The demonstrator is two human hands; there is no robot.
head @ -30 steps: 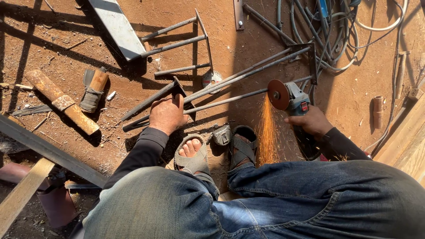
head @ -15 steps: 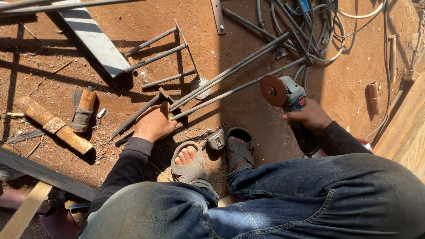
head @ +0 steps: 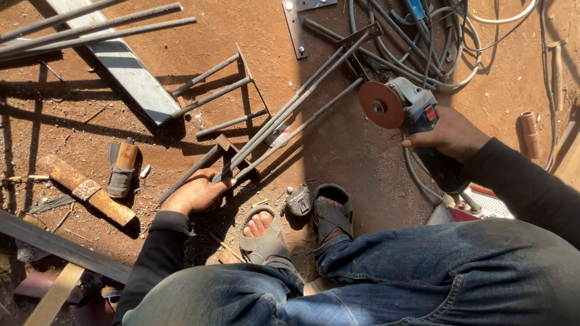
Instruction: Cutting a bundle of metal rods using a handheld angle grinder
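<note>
A person squats on a reddish dirt floor [head: 181, 36], sandalled feet planted among scrap metal. The left hand [head: 194, 193] presses down on the near end of a welded rod frame [head: 290, 118] that lies on the floor, fingers curled over its bars. The right hand [head: 450, 134] is clamped around an angle grinder [head: 411, 111], held raised just right of the frame, its disc [head: 382, 104] clear of the metal. Cables [head: 447, 54] tangle beyond; a rusty pipe [head: 84, 188] lies at left.
</note>
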